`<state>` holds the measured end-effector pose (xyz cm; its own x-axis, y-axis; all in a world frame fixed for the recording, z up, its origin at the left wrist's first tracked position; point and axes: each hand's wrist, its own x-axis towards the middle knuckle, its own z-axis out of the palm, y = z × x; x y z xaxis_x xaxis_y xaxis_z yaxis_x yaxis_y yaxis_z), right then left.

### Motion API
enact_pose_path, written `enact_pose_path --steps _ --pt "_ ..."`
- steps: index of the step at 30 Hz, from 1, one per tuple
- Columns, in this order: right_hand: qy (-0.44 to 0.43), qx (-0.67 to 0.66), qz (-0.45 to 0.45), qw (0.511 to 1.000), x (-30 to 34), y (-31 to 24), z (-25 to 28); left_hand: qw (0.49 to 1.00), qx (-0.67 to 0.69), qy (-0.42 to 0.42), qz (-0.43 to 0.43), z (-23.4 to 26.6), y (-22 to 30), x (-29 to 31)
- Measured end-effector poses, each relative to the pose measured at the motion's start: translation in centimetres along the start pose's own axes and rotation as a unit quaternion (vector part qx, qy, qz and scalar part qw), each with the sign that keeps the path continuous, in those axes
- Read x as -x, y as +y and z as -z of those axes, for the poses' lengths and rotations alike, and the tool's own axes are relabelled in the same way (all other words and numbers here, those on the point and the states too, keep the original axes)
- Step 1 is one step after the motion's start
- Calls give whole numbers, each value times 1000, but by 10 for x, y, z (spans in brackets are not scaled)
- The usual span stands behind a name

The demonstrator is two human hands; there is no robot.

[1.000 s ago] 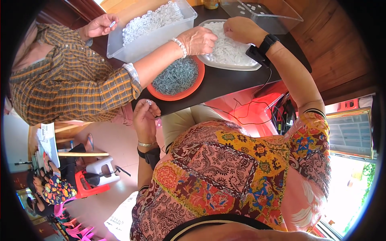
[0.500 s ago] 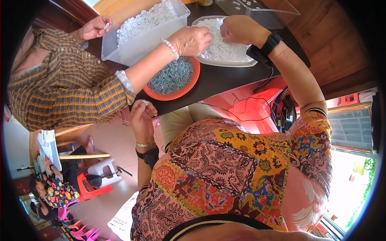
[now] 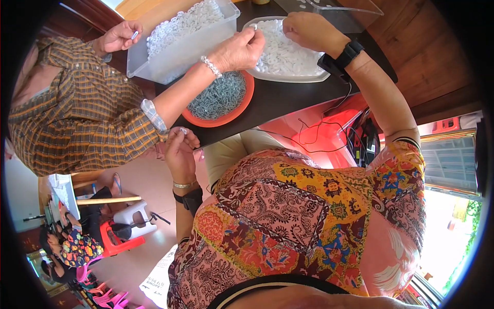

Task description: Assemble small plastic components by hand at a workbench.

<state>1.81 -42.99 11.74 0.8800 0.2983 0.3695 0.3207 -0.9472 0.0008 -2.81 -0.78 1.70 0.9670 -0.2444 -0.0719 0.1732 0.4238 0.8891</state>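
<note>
Two people sort small white rings at a dark table.

The wearer's right hand (image 3: 309, 31) rests curled over the grey tray (image 3: 293, 78) of white rings (image 3: 283, 51) near the table's far edge; whether its fingers pinch a ring I cannot tell. The left hand (image 3: 181, 149) hangs just off the near edge of the dark table (image 3: 288, 98), fingers closed on a small white ring (image 3: 182, 131) at the fingertips. An orange bowl (image 3: 247, 98) of grey-blue rings stands at that near edge, beside the tray. A co-worker in a checked shirt reaches one hand (image 3: 239, 49) across to the tray's left rim, pinching something white, and the other hand (image 3: 121, 36) holds a ring beside the clear tub (image 3: 154, 64) heaped with white rings at the table's left end.
</note>
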Motion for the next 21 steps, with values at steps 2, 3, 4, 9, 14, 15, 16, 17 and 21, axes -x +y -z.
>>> enact_pose_path --steps 2,3,4,9,14,15,16,17,21 --pt "-9 -22 3 1000 0 -6 10 1000 -4 2 -2 0 1 1" --pt "-17 -41 4 999 1 -12 17 1000 -5 7 -3 0 1 1" --pt "-18 -42 4 999 1 -18 21 1000 -6 12 -4 0 1 2" --pt "-84 -141 98 982 7 -42 25 1000 -9 24 -4 -3 2 3" --pt "-144 -86 111 980 10 -58 11 1000 -1 7 -2 -1 2 3" --pt "-144 -86 111 980 10 -58 9 1000 0 6 -1 -3 3 3" --pt "-130 -65 132 981 10 -56 8 1000 2 4 -1 -4 4 3" --pt "-115 -44 155 980 9 -55 6 1000 2 5 -1 -3 3 3" --pt "-83 -33 104 991 6 -47 5 1000 6 1 -6 -4 5 4"
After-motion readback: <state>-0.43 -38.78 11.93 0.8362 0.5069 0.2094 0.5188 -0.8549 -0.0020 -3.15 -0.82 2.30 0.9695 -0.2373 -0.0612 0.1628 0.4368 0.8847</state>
